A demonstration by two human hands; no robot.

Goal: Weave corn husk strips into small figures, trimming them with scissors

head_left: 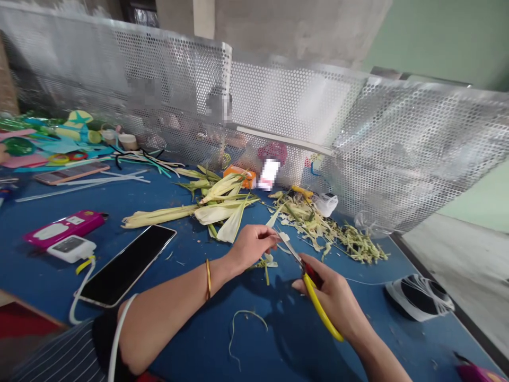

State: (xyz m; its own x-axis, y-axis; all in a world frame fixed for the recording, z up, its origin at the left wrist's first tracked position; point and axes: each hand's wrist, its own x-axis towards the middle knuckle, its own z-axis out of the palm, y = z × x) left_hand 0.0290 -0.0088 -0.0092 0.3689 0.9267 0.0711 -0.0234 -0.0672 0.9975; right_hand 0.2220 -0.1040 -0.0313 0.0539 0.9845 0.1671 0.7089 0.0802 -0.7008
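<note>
My left hand (254, 245), with a gold bangle at the wrist, is closed in a pinch on a pale strip of corn husk (275, 217); part of the strip is hidden by the fingers. In my right hand (334, 292) are scissors (320, 307) with yellow handles. Their blades point toward my left fingertips, beside a small whitish piece (283, 236). Whether the blades touch the husk, I cannot tell. Below my left fingers lie small green scraps (267, 268). Long corn husks (222, 212) are heaped just beyond my left hand.
Husk trimmings (314, 220) spread at the back right. A thread spool (419, 297) sits near the right edge. On the left lie a dark phone (127, 268), a white device (71, 248) with a cable and a magenta box (66, 228). A perforated metal screen (278, 101) borders the back.
</note>
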